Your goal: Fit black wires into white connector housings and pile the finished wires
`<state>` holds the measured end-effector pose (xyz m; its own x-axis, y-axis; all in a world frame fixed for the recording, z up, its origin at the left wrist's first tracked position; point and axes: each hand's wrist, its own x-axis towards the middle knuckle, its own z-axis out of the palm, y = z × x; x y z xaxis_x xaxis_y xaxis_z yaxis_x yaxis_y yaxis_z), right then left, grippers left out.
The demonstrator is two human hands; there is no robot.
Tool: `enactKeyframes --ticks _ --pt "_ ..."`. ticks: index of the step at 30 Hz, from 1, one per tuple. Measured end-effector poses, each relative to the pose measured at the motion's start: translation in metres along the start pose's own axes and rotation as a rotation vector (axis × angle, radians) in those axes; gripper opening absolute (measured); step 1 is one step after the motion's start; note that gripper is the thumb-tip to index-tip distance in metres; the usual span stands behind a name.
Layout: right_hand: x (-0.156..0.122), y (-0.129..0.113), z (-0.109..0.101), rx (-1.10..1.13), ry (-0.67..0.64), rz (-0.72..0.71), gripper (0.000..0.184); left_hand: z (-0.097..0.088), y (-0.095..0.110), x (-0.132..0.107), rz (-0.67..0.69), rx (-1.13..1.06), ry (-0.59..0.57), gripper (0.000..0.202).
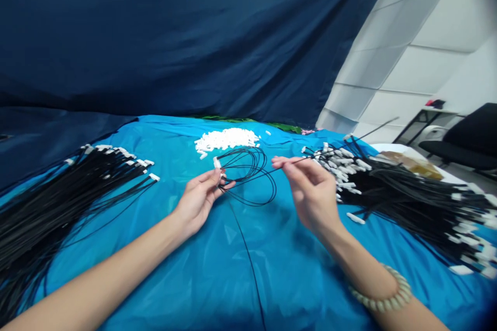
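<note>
Only the one head-cam view here, but it's pretty easy to follow. Both bare hands are up over a shiny blue sheet covering the tabletop. The left hand has its fingers clenched on a small white connector at one end of a thin black cable. The right hand has its fingers pinched on that kind of thin black cable too, and the line runs out past the fingertips toward the right. Loose loops of cable hang between the two hands, and one strand drops down onto the sheet below them.

Just beyond the fingers sits a heap of white connectors. Off to the left of the left fingers is a big bundle of black cables, with white ends pointing toward the middle. Right of the right fingers is an even messier pile, also white-tipped, with a stray connector lying just below the fingers' side of it. There's a beaded bracelet on the right wrist, and a dark blue curtain behind it all.
</note>
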<state>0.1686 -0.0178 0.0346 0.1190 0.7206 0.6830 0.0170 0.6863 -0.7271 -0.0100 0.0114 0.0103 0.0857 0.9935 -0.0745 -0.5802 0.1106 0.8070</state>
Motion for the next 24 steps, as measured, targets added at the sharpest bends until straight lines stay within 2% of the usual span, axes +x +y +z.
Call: enactKeyframes --ticks 3,6,8,10,12,14,18,24 --pt "0.01 -0.004 -0.009 0.199 0.159 0.123 0.009 -0.001 -0.002 0.0 -0.019 0.034 -0.008 0.01" --pt "0.011 -0.011 -0.011 0.033 0.241 0.041 0.014 -0.001 -0.006 -0.003 -0.037 0.078 -0.058 0.006" --pt "0.006 -0.014 -0.006 -0.186 0.198 -0.071 0.013 -0.001 -0.008 -0.005 -0.044 0.104 -0.104 0.007" --pt "-0.001 -0.016 0.002 -0.384 0.07 -0.151 0.01 -0.001 -0.009 -0.007 -0.047 0.121 -0.144 0.008" --pt "-0.008 -0.014 0.011 -0.505 -0.055 -0.192 0.007 0.001 -0.009 -0.009 -0.051 0.132 -0.172 0.009" --pt "-0.013 -0.011 0.018 -0.583 -0.122 -0.224 0.007 0.002 -0.009 -0.01 -0.057 0.138 -0.186 0.01" --pt "-0.017 -0.005 0.022 -0.685 -0.167 -0.255 0.011 0.004 -0.009 -0.011 -0.072 0.144 -0.206 0.01" --pt "-0.019 -0.003 0.021 -0.748 -0.16 -0.269 0.013 0.004 -0.009 -0.011 -0.085 0.14 -0.225 0.01"
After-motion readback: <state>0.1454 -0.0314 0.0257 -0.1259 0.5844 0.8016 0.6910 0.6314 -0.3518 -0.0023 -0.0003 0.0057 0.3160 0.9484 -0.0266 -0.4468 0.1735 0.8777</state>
